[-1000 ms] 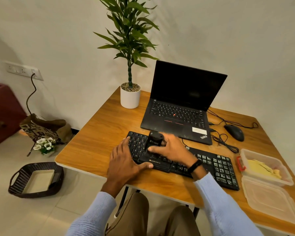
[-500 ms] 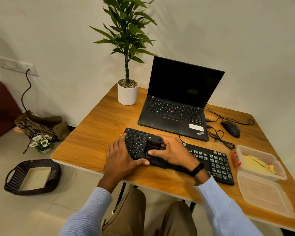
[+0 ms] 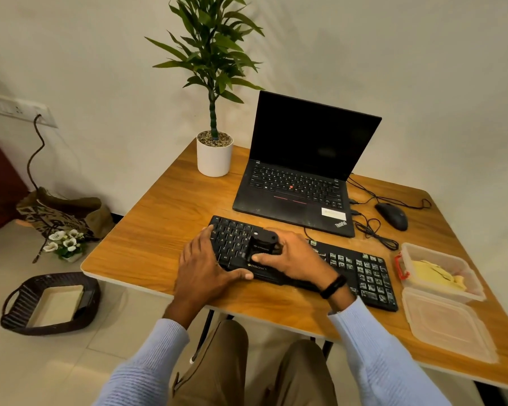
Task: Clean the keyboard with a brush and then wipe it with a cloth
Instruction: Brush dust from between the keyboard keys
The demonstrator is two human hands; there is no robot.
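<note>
While pinning the keyboard (image 3: 364,268) near the table (image 3: 159,230) front edge with straight, close-set fingers of the left hand (image 3: 201,265), clamping curled fingers of the right hand (image 3: 292,259) round the brush (image 3: 261,244) on the keys.

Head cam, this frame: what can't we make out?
- Bristles of the brush: head view, hidden beneath its black body and the right hand.
- Middle keys of the keyboard: head view, covered by the right hand and left hand.
- Part of the yellow cloth: head view, behind the container wall.
</note>
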